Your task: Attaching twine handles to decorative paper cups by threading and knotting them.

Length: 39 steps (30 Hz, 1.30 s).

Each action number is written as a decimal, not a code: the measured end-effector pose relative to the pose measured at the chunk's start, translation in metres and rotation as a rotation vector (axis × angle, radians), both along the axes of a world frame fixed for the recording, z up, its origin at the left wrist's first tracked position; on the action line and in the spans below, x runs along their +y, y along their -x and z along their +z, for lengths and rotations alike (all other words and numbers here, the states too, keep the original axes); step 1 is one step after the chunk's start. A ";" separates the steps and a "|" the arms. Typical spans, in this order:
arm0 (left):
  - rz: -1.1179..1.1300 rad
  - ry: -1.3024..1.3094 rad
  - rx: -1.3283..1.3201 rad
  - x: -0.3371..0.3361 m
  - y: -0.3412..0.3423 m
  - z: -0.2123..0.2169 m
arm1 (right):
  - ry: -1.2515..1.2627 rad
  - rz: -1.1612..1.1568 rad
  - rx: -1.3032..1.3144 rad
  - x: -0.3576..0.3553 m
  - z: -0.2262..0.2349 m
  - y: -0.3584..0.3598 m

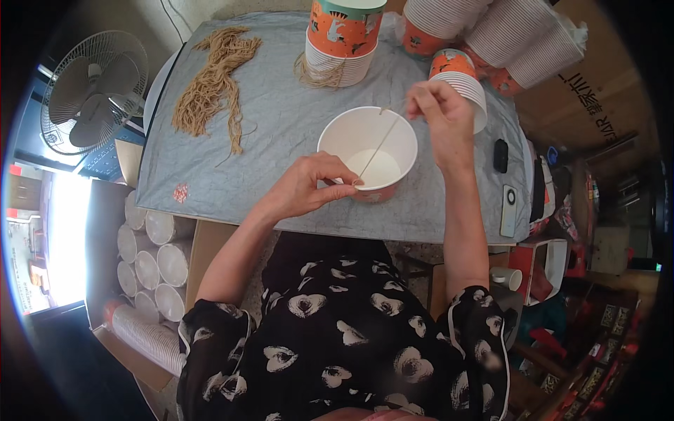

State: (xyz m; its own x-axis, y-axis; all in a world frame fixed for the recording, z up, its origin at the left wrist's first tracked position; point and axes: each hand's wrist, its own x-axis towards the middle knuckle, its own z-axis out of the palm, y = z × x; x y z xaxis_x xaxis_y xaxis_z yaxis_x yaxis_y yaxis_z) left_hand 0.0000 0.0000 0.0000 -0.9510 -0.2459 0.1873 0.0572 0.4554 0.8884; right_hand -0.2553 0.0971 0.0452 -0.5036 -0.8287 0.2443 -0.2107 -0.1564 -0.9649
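A white-lined paper bucket [330, 147] with an orange outside stands near the table's middle. A thin tan cord [379, 149] stretches across its mouth from the near rim toward the far rim. At the near rim, my left hand [316, 184] pinches the cord's end between thumb and finger, touching the bucket's edge. My right hand [442, 116] is raised just right of the far rim, its fingers curled together. Whatever those fingers hold, if anything, is hidden. A small notch or knot shows on the far rim.
Tan cords [214, 88] lie bunched at the far left. Stacked paper buckets [344, 42] stand behind, with loose cords [319, 74] against them. More bucket stacks [516, 35] fill the far right. A black object [500, 155] and a phone-like object [507, 210] lie at right.
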 end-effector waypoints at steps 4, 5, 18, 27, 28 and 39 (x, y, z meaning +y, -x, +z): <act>0.268 -0.411 0.193 0.009 0.004 -0.020 | 0.011 0.208 0.031 -0.018 0.030 -0.028; 0.413 -0.615 0.302 0.012 0.006 -0.024 | 0.065 0.119 0.068 -0.012 0.033 -0.028; 0.373 -1.169 0.494 0.025 0.044 -0.013 | 0.142 -0.038 -0.103 0.045 -0.022 -0.015; -0.053 -1.423 0.870 -0.128 0.065 0.081 | 0.329 -0.055 0.399 -0.018 0.076 0.048; -0.171 -1.473 0.888 -0.152 0.067 0.087 | 0.315 -0.037 0.440 -0.032 0.096 0.050; 0.241 -1.299 0.607 -0.230 0.123 0.061 | -0.150 0.185 1.191 -0.170 0.205 0.077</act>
